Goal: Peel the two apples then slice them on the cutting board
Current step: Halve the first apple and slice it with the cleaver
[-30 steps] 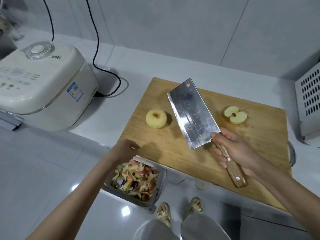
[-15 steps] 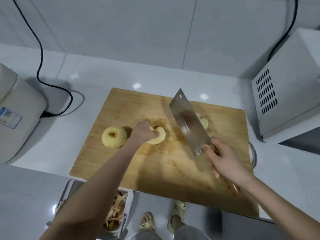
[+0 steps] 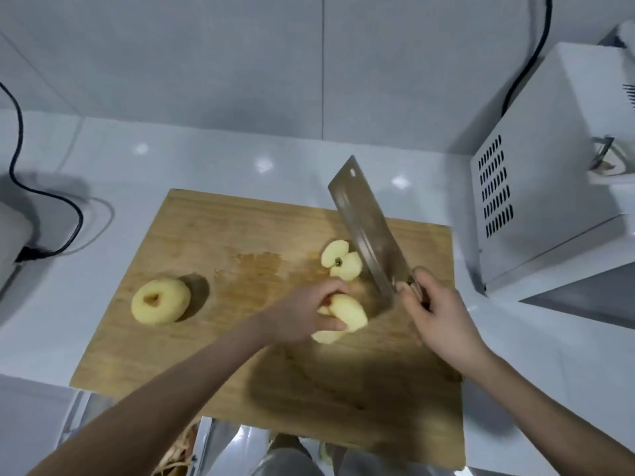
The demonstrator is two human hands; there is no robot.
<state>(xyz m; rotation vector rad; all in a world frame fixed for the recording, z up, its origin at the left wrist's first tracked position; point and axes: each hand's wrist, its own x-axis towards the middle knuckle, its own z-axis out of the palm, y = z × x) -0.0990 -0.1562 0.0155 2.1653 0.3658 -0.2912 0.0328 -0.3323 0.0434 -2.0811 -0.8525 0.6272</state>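
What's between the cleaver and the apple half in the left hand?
Nothing visible. The cleaver in the right hand stands just right of the apple half, only bare cutting board between. The left hand grips the half from its left side.

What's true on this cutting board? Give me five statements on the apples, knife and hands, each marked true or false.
1. The right hand grips the knife by its handle. True.
2. The left hand holds an apple piece. True.
3. The whole peeled apple lies right of the knife. False: it lies well left of it.
4. The apple half by the blade lies cut face down. False: its cut face and core show upward.
5. The cutting board is wooden. True.
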